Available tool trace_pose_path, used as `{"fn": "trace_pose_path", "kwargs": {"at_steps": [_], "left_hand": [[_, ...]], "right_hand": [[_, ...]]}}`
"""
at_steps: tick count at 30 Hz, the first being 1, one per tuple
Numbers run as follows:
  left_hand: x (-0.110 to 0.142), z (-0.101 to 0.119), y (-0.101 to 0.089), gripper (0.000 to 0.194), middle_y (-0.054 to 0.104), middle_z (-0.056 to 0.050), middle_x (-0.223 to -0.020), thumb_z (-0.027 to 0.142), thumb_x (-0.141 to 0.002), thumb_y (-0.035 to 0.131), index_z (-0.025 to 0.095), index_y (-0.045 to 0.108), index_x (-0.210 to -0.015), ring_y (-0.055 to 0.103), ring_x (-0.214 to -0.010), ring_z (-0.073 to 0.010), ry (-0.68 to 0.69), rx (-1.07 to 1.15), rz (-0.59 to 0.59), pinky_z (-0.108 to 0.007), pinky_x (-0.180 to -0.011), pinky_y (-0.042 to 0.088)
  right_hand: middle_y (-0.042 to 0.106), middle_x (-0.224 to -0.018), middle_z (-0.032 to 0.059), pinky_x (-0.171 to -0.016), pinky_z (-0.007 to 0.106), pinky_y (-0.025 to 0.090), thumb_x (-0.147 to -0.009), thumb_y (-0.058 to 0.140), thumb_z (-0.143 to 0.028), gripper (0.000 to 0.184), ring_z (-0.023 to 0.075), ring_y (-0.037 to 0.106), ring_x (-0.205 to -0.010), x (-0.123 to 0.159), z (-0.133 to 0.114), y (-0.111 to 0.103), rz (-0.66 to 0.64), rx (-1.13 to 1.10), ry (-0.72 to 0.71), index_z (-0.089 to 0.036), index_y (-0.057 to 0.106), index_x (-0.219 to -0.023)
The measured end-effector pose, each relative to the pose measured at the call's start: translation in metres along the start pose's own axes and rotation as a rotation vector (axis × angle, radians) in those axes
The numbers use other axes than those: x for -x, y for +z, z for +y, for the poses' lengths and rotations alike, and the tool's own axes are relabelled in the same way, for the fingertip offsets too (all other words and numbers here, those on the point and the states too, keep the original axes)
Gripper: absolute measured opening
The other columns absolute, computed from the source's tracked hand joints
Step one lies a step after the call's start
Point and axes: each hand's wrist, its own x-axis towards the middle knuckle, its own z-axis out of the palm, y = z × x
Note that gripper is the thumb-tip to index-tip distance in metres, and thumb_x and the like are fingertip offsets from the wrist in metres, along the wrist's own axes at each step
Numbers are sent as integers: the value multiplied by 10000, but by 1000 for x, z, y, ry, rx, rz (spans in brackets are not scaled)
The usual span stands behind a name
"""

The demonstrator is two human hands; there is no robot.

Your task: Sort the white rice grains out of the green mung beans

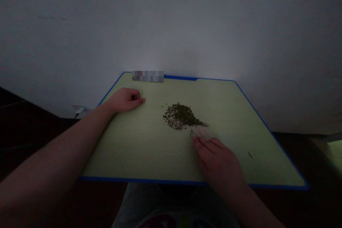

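My left hand (127,100) rests at the left of the yellowish tabletop, its fingers curled closed with nothing visible in them. Near the middle lies a pile of small green beans (184,113), with whitish grains (171,117) mixed in on its left side. My right hand (217,156) is at the near right edge of this pile, back of the hand up. Its fingers are closed on a clear, whitish thing (201,131) with a curved left edge, which touches the beans. Dim light and the fingers hide its exact shape.
The table (141,146) has a blue edge and stands against a pale wall (171,25). A blurred-out flat object (148,76) lies at the back left edge. A thin dark sliver (250,154) lies at right. A wall socket (79,109) shows beyond the left edge.
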Motion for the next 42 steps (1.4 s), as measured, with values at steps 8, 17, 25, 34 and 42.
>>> {"fn": "trace_pose_path", "kwargs": {"at_steps": [8,17,25,34,42], "left_hand": [[0,2,-1,395,477,14,-530,527,-757,442,165,535,-629,403,-511,-96,8,0,6,-237,-523,273],[0,0,1,387,498,6,-539,520,-757,448,163,552,-650,419,-523,-105,8,5,1,-246,-534,273],[1,-1,1,395,491,9,-535,527,-756,450,160,549,-648,417,-514,-101,15,15,7,-241,-522,269],[-1,-2,0,406,497,9,-536,544,-760,447,167,539,-641,424,-511,-101,16,3,3,-240,-522,274],[0,-1,0,400,498,10,-531,541,-755,450,169,540,-640,425,-509,-104,12,6,4,-240,-517,274]], "right_hand": [[690,-1036,107,-764,344,519,-762,535,-26,387,213,604,-844,-5,-16,2,-26,-23,-35,-89,624,-1133],[695,-1039,102,-814,353,513,-776,556,-57,347,218,607,-875,-7,-5,4,8,-28,1,-85,646,-1110],[705,-1008,108,-822,344,507,-820,510,-86,309,187,617,-852,-13,4,6,46,-91,-68,-97,657,-1092],[709,-1001,80,-745,309,514,-805,512,-87,315,178,604,-802,-5,-7,-4,15,-113,-156,-115,654,-1085],[693,-1029,89,-751,324,507,-797,549,-101,336,193,575,-815,-11,-10,2,-3,-102,-132,-112,632,-1123]]}}
